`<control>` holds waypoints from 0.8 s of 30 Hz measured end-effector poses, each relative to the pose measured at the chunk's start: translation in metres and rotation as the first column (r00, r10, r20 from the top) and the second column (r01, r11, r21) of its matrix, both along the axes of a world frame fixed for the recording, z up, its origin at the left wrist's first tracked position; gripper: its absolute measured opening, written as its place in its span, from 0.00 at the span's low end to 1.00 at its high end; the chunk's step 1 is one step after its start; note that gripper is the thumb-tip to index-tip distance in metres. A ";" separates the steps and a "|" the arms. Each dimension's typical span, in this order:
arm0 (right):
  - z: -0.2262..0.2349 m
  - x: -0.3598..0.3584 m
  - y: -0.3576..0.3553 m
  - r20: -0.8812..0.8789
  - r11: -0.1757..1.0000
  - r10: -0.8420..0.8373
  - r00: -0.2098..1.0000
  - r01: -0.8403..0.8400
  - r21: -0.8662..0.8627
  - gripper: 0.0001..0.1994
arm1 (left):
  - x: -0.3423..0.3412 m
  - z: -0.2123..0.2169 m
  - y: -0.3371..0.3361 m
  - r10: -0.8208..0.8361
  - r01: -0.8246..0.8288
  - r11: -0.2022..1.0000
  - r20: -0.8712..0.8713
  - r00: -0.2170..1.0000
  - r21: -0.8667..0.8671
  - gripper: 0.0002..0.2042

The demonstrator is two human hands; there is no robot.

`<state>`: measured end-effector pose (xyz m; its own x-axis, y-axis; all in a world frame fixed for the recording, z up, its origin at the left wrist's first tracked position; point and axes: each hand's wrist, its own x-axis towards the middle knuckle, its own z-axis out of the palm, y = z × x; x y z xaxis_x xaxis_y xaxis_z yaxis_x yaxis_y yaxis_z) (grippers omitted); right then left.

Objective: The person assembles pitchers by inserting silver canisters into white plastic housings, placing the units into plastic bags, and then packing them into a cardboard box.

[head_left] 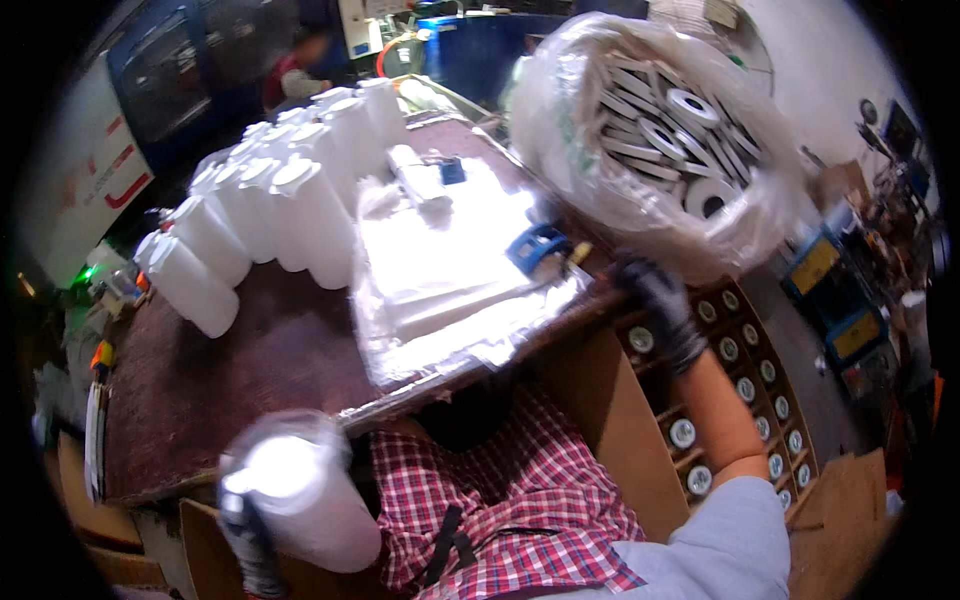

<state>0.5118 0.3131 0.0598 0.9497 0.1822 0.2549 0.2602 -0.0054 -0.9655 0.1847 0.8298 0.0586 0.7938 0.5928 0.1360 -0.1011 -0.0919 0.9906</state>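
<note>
At the lower left, my left hand (250, 550) in a dark glove is closed around the side of a large white plastic cylinder (325, 515). Clear plastic film seems to surround its bright top. My right hand (655, 300), also in a dark glove, is by the table's right edge, above a divided carton (600, 420). Motion blur smears its fingers, so their state is unclear. Nearest to it on the table is a blue tape dispenser (538, 248). A stack of clear plastic bags (450, 290) lies beside the dispenser.
Several white plastic bottles (325, 225) stand at the back left of the dark table (290, 350). A big plastic-lined sack (560, 130) of flat grey-white rings stands at the back right. Round-topped items (682, 433) fill carton cells. Another person (293, 80) is far behind.
</note>
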 end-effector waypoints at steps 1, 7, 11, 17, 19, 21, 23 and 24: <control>-0.006 0.030 -0.019 0.050 0.987 -0.075 0.996 0.068 0.143 0.13 | 0.008 0.018 0.012 0.099 -0.104 0.988 0.047 0.994 0.112 0.26; -0.005 0.202 -0.155 0.620 0.762 -0.342 0.706 0.595 -0.256 0.18 | 0.037 0.003 0.197 0.451 -0.481 0.867 0.206 0.869 0.131 0.22; -0.022 0.262 -0.124 0.595 0.724 -0.283 0.752 0.575 -0.382 0.20 | 0.050 -0.017 0.312 0.744 -0.746 0.633 0.104 0.660 0.208 0.21; -0.029 0.227 -0.153 0.552 0.567 -0.200 0.809 0.555 -0.608 0.21 | 0.119 -0.014 0.380 0.692 -0.664 0.672 0.041 0.721 0.328 0.20; -0.037 0.193 -0.165 0.569 0.670 -0.212 0.795 0.542 -0.508 0.21 | 0.136 -0.004 0.390 0.661 -0.586 0.689 -0.037 0.750 0.426 0.27; -0.016 0.150 -0.125 0.561 0.703 -0.285 0.777 0.567 -0.429 0.19 | 0.152 0.009 0.389 0.667 -0.496 0.596 -0.047 0.743 0.632 0.31; 0.000 0.115 -0.099 0.602 0.574 -0.360 0.712 0.678 -0.459 0.20 | 0.166 0.050 0.368 0.680 -0.390 0.370 0.040 0.732 0.843 0.34; -0.001 0.113 -0.096 0.733 0.613 -0.268 0.625 0.698 -0.371 0.17 | 0.189 0.069 0.344 0.663 -0.334 0.244 0.095 0.743 0.910 0.36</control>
<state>0.6249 0.2167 0.0590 0.6316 0.0465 0.7739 0.4968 -0.7906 -0.3579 0.3739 1.1743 0.1274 0.4706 0.5747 0.6695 0.5306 -0.7906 0.3057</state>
